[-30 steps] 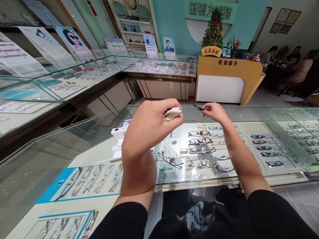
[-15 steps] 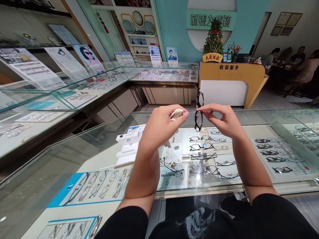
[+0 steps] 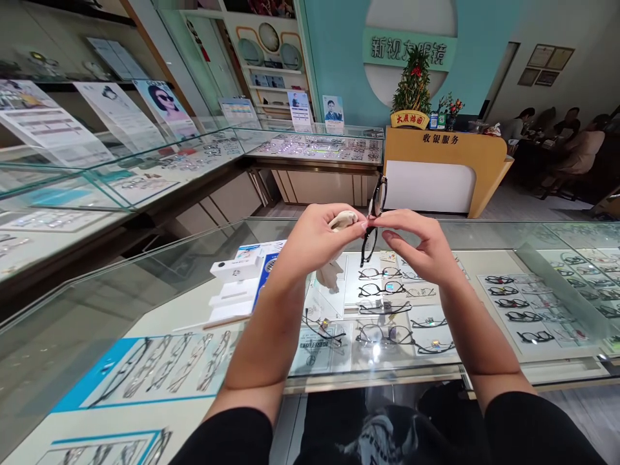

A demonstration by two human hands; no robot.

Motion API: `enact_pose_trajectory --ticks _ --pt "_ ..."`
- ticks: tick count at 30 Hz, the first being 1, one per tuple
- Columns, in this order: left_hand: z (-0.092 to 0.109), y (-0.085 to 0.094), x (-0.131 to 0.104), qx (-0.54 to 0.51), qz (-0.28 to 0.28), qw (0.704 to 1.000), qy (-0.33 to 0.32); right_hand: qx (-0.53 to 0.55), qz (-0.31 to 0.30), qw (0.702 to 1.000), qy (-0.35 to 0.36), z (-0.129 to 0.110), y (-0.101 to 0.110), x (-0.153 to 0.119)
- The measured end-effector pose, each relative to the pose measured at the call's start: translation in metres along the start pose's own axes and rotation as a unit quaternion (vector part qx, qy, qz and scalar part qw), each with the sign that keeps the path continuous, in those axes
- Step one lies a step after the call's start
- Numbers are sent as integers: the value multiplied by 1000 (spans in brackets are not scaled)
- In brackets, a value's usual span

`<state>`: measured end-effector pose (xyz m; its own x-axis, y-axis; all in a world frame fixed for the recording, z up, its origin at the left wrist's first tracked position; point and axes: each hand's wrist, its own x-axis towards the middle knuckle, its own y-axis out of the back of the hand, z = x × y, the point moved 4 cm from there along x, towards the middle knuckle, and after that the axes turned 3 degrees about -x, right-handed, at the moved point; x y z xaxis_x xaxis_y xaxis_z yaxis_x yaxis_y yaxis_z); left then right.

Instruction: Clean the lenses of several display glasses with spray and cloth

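Observation:
A pair of black-framed glasses [image 3: 372, 219] stands on end in the air above the glass display counter [image 3: 484, 236]. My right hand [image 3: 420, 247] pinches the frame near its middle. My left hand [image 3: 314, 240] is closed on a small cream cloth [image 3: 341, 221], and its fingertips meet the glasses beside the right hand. The cloth's tail hangs below the left palm. Both forearms reach out over the counter from black sleeves.
Under the glass lie rows of spectacle frames [image 3: 385, 290] on white trays and a white box [image 3: 235, 270]. More glass showcases [image 3: 145, 168] run along the left. An orange cashier desk [image 3: 445, 165] stands beyond, with people seated at the far right [image 3: 562, 139].
The glasses turned from lying flat in my right hand to standing on end. My two hands came together, and the left fingertips with the cloth now touch the frame.

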<state>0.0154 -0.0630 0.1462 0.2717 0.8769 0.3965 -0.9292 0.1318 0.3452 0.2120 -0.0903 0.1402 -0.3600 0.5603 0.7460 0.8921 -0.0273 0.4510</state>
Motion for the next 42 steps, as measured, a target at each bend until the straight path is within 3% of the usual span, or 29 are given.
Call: enact_pose_trajectory --ticks 6,15,22,33,38,42 --pt "3 -10 -2 3 76 997 -17 131 115 973 -154 12 -7 1" --pt "3 -18 -6 47 117 991 -37 276 129 906 -293 31 -16 3" --pt "0 -21 -5 56 96 993 -46 283 86 909 -292 30 -19 5" --pt "2 -10 -1 50 33 997 -48 287 34 914 -286 29 -14 4" --pt "2 2 -2 126 76 987 -58 301 31 907 -291 30 -8 3" --pt "2 14 -2 230 151 955 -106 274 18 915 -294 32 -2 2"
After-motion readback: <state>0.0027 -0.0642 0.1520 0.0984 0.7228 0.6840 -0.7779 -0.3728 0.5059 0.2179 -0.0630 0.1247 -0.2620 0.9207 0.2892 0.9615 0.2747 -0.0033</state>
